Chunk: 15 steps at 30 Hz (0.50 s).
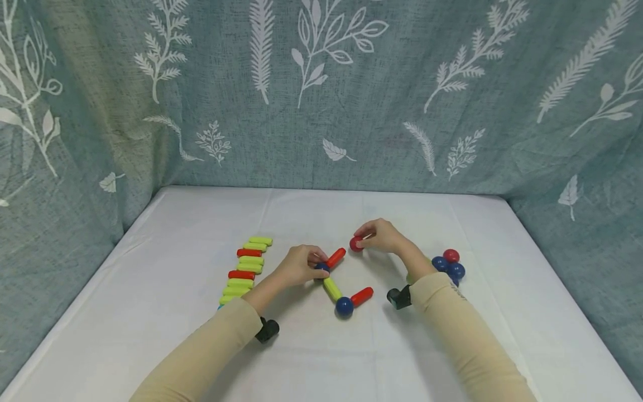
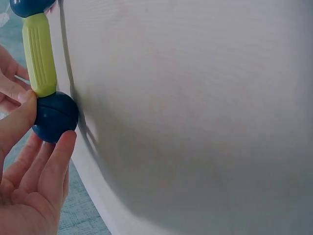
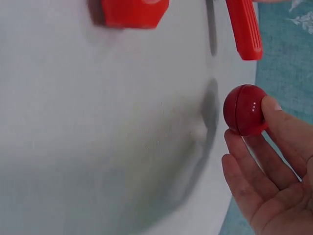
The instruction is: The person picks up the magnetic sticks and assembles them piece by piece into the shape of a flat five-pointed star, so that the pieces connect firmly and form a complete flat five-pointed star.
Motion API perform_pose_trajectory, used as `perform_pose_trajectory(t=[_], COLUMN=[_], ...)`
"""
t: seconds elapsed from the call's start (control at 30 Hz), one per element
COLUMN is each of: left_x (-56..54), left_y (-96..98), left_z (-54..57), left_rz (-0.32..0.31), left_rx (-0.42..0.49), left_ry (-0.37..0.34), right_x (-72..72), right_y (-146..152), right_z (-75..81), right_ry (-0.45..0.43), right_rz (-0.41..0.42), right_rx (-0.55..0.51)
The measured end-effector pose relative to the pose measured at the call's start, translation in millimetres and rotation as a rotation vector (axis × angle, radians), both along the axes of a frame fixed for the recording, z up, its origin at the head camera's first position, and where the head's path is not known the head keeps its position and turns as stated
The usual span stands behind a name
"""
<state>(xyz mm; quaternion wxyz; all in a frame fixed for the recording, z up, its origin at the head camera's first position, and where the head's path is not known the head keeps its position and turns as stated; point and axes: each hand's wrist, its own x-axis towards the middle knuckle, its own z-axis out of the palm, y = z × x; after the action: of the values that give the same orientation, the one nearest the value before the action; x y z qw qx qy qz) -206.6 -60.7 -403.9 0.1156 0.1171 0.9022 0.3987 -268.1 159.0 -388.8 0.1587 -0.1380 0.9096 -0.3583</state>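
Note:
My left hand (image 1: 300,264) pinches a blue ball (image 2: 56,116) between thumb and fingers. A yellow-green rod (image 2: 40,55) runs from it to a second blue ball (image 1: 344,307), from which a red rod (image 1: 362,296) sticks out to the right. Another red rod (image 1: 336,257) points up and right from the held blue ball. Beyond that rod's free end, my right hand (image 1: 383,237) pinches a red ball (image 3: 245,110) between thumb and fingertips. In the right wrist view a gap shows between the red ball and the red rod (image 3: 244,29).
A column of yellow-green and red rods (image 1: 249,260) lies on the left of the white table (image 1: 181,234), partly behind the left forearm. Several blue balls (image 1: 456,271) and a red ball (image 1: 451,255) sit at the right, partly hidden by the right arm. A patterned curtain (image 1: 311,139) hangs behind.

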Motion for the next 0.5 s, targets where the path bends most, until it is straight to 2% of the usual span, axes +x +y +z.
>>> perform_pose_trajectory(t=[0.5], left_x=[-2.4], left_y=[1.9], left_z=[-0.5], left_rz=[-0.019], left_rx=[-0.026], left_ry=[0.015], right_x=[0.7], right_y=[-14.9], right_z=[-3.3], right_ry=[0.004], right_rz=[0.047], right_rx=[-0.022])
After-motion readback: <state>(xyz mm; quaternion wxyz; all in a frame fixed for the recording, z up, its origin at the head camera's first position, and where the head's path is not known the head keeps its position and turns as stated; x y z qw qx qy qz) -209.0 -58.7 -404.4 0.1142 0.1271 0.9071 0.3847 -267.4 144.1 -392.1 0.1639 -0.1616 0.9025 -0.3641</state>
